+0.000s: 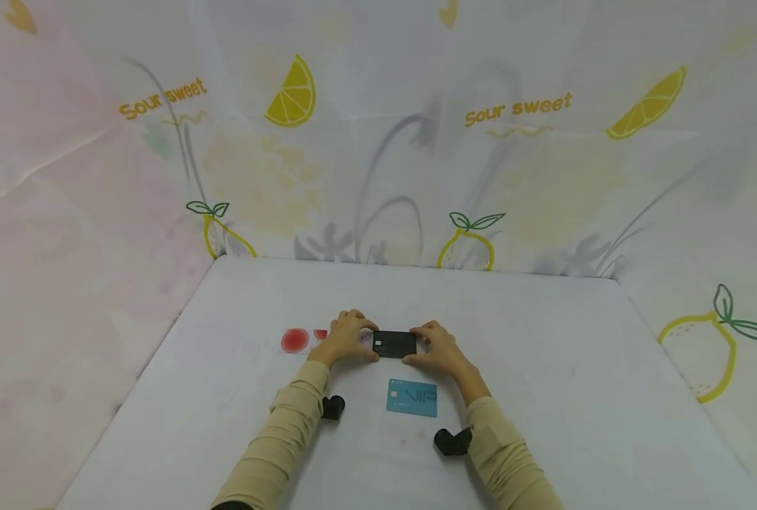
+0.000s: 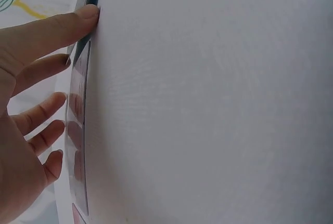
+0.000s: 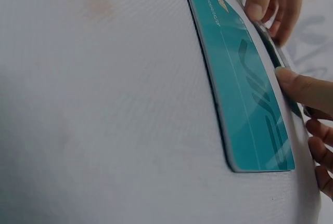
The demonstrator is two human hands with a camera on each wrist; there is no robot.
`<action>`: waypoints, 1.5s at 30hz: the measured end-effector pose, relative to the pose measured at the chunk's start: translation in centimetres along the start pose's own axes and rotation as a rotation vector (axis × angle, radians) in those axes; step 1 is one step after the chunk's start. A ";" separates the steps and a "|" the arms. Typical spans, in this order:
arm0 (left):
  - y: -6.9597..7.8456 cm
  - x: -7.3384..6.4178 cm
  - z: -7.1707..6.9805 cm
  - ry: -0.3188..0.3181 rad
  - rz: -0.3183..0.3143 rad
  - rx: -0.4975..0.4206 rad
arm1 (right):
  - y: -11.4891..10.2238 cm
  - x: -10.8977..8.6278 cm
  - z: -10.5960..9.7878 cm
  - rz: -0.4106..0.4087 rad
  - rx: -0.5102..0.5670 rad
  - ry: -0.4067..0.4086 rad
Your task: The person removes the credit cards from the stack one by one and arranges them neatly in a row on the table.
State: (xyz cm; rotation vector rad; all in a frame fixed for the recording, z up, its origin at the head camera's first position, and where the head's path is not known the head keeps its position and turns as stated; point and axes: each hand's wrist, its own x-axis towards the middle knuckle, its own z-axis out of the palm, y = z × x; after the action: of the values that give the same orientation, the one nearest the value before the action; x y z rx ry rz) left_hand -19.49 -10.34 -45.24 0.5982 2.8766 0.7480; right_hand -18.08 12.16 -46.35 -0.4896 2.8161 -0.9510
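A black card point(image 1: 399, 344) with a chip and the letters VIP lies at the middle of the table. My left hand point(image 1: 345, 338) pinches its left end between thumb and forefinger. At the opposite end, my right hand point(image 1: 440, 348) grips the card the same way. In the left wrist view, the other fingers of the left hand point(image 2: 31, 73) spread beside a clear strip with pinkish round prints point(image 2: 77, 130). That strip shows red prints point(image 1: 294, 341) in the head view, partly hidden by the left hand. A blue VIP card point(image 1: 411, 398) lies nearer, apart from both hands.
White cloth covers the table point(image 1: 544, 340). Behind it hangs a backdrop point(image 1: 378, 142) printed with lemons and the words Sour sweet. Black angled pieces stick out beside the left sleeve point(image 1: 279, 432) and the right sleeve point(image 1: 502, 446).
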 end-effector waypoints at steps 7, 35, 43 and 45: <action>0.1 0.2 -0.1 -0.017 -0.014 0.017 | 0.1 0.1 -0.1 0.007 -0.002 -0.006; -0.2 -0.2 -0.1 0.000 -0.052 0.000 | 0.6 -0.5 0.7 0.005 0.051 0.087; -0.4 -0.1 0.1 -0.006 -0.058 0.002 | 0.4 -0.7 0.7 -0.011 0.069 0.109; -0.4 -0.1 0.1 -0.006 -0.057 -0.002 | 0.3 -0.8 0.6 -0.014 0.077 0.109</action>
State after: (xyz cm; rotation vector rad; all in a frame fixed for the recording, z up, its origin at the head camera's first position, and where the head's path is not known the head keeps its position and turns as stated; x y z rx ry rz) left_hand -19.49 -10.64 -45.49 0.5155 2.8739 0.7401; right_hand -17.30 12.33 -47.02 -0.4615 2.8618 -1.1165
